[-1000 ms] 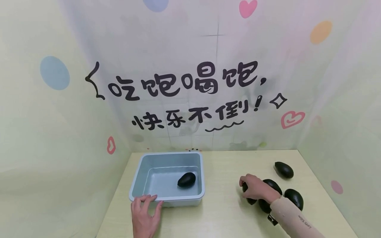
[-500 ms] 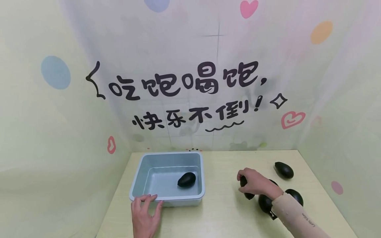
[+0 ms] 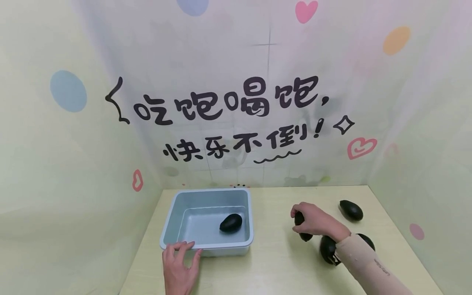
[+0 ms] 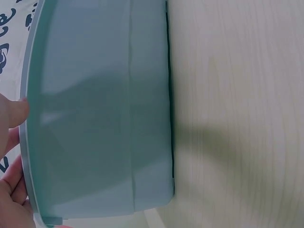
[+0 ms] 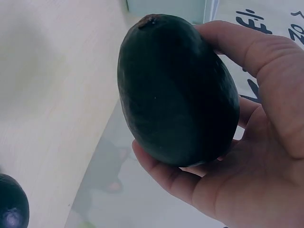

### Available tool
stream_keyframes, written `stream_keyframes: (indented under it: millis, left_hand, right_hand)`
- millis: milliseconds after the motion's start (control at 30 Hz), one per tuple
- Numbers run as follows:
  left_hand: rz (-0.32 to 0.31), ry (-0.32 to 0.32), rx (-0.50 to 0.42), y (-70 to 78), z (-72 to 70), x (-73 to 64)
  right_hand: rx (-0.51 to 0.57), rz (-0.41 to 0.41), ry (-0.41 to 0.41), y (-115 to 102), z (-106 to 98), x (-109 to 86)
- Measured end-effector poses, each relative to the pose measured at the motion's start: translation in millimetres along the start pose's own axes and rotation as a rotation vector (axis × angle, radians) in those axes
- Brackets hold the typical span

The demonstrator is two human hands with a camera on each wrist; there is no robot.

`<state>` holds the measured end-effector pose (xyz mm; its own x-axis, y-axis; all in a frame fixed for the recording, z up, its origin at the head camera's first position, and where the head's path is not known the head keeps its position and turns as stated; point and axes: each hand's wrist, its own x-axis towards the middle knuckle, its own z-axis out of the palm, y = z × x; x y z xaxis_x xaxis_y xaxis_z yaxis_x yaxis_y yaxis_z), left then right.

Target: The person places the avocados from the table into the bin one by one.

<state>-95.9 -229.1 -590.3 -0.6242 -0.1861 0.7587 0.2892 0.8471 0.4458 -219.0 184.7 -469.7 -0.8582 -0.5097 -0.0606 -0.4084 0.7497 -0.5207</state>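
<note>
In my right hand (image 3: 313, 219) I hold a dark green avocado (image 5: 175, 95) between thumb and fingers, just off the table, right of the basin. The right wrist view shows it whole, its brown stem end pointing toward the basin. My left hand (image 3: 179, 266) grips the front rim of the light blue plastic basin (image 3: 206, 246) near its left corner. Its thumb (image 4: 18, 113) lies on the rim in the left wrist view. Inside the basin, toward the right, lies one avocado (image 3: 231, 223).
Another avocado (image 3: 351, 210) lies at the back right of the table (image 3: 273, 262). More avocados, one of them (image 3: 326, 248) partly seen, sit under and beside my right forearm. A fabric backdrop (image 3: 236, 172) with printed lettering rises behind the table.
My right hand has lifted the avocado and carried it slightly left and away from the others. My left hand stays on the rim; the basin has not moved.
</note>
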Motion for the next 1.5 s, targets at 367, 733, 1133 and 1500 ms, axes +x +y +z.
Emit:
stream_keyframes:
  millis: [367,733,1133,1500]
  left_hand:
    - [0.006,0.031,-0.032,-1.7,2.8,-2.7]
    - [0.024,0.033,-0.031,-1.6,5.6,-2.6]
    - [0.009,0.074,-0.029,-4.4,6.2,-6.2]
    - [0.013,0.058,-0.030,-6.2,5.1,-7.9]
  right_hand:
    - [-0.025,-0.043,0.025,-12,-8,14.8]
    - [-0.024,-0.089,0.029,-29,-6,27.4]
    - [-0.036,-0.110,0.036,-49,0,39.6]
    - [-0.036,-0.166,0.015,-74,-5,52.8]
